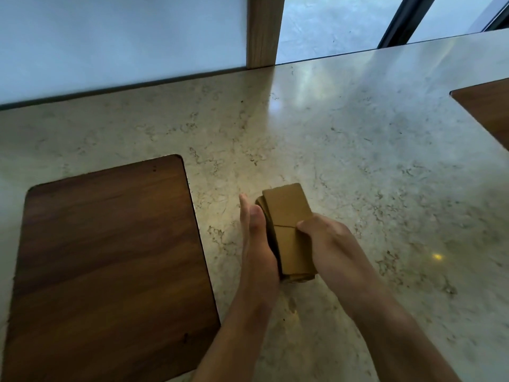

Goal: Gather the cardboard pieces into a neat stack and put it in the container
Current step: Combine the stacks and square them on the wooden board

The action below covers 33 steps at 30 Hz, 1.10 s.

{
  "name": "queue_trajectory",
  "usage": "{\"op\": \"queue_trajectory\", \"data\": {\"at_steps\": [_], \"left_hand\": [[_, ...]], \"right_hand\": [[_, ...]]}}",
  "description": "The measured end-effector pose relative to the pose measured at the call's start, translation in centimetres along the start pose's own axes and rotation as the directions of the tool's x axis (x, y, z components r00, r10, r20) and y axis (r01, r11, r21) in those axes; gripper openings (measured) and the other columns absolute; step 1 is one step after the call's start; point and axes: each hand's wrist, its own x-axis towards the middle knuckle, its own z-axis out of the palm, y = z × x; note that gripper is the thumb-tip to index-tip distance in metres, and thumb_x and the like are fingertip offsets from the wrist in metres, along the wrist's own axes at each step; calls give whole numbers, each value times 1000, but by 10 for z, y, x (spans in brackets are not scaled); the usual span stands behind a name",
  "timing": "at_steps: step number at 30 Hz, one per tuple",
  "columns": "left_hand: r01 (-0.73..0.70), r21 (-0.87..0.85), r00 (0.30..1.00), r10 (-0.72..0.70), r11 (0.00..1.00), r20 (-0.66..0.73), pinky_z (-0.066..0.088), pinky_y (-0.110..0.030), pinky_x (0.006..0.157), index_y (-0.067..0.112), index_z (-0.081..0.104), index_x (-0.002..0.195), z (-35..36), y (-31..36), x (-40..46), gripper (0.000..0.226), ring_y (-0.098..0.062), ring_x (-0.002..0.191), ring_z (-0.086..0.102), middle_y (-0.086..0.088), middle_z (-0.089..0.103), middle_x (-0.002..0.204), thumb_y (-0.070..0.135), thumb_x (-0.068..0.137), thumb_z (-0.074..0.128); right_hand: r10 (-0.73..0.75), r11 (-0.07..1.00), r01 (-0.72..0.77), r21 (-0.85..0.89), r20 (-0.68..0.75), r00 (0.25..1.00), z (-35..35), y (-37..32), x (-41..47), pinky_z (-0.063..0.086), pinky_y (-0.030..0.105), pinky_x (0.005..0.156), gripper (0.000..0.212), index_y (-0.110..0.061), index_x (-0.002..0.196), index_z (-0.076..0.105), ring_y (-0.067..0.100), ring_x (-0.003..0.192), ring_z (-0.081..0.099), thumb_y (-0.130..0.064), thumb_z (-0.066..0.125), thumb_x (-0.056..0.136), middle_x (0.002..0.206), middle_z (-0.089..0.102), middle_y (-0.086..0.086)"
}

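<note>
Currently squaring the cardboard stack [287,232] on the stone counter [358,161]; all positions below are relative to the stack.

Far left: dark wood inlay panel [110,257] set flush in the counter, well apart from the stack. Not a container as far as I can tell. No container is in view, so the drop-off spot is unknown.

Just left: left hand [254,244], fingers straight, palm flat against the stack's left edge. Pressing, not gripping.

Stack itself: several brown pieces, lying flat on the counter. The top layer shows a seam, so it looks like two pieces end to end, or one split piece; can't tell which. Lower pieces fan out at the far-left corner and at the near end, so it isn't neat yet.

Just right: right hand [322,235], fingers curled over the right edge, thumb tip on top near the seam. It clamps the stack against the left palm.

Far right: second wood panel [490,111] at the frame edge, well apart.

Risks, my read:
- Lifting now means the fanned lower pieces slide out, since only side pressure holds them.
- The seam on top is a weak point; squeezing from the sides could buckle or pop the top pieces up.
- The polished counter looks slick, so an uneven push could skate the whole stack rather than align it.
- The near end is partly hidden by the wrists; misalignment there could go unnoticed.
</note>
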Motion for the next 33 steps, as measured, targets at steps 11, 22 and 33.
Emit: {"op": "queue_trajectory", "data": {"at_steps": [11, 22, 33], "left_hand": [[64, -81, 998, -63, 995, 19, 55, -52, 104, 29, 25, 166, -6, -3, 7, 94, -34, 135, 61, -14, 49, 160, 73, 85, 42], [46, -36, 999, -45, 998, 21, 56, -54, 104, 28, 25, 166, -9, -5, 9, 95, -37, 136, 60, -15, 48, 161, 73, 84, 40], [-63, 307, 985, 109, 950, -135, 28, -48, 120, 14, 35, 162, -26, 73, 23, 86, -25, 141, 44, -16, 49, 157, 71, 102, 13]], "right_hand": [[45, 993, -53, 106, 83, 996, 6, -8, -6, 49, 31, 88, 73, -39, 151, 44, 10, 120, 55, -53, 37, 80, 150, 53, -7], [128, 979, -142, 145, 98, 987, 7, -5, -2, 53, 44, 94, 66, -39, 137, 57, 21, 105, 64, -58, 44, 76, 122, 67, 1], [391, 802, -318, 506, -43, 919, -25, 18, -38, 59, 48, 86, 85, -13, 118, 60, 32, 103, 69, -78, 66, 64, 114, 66, 17]]}}
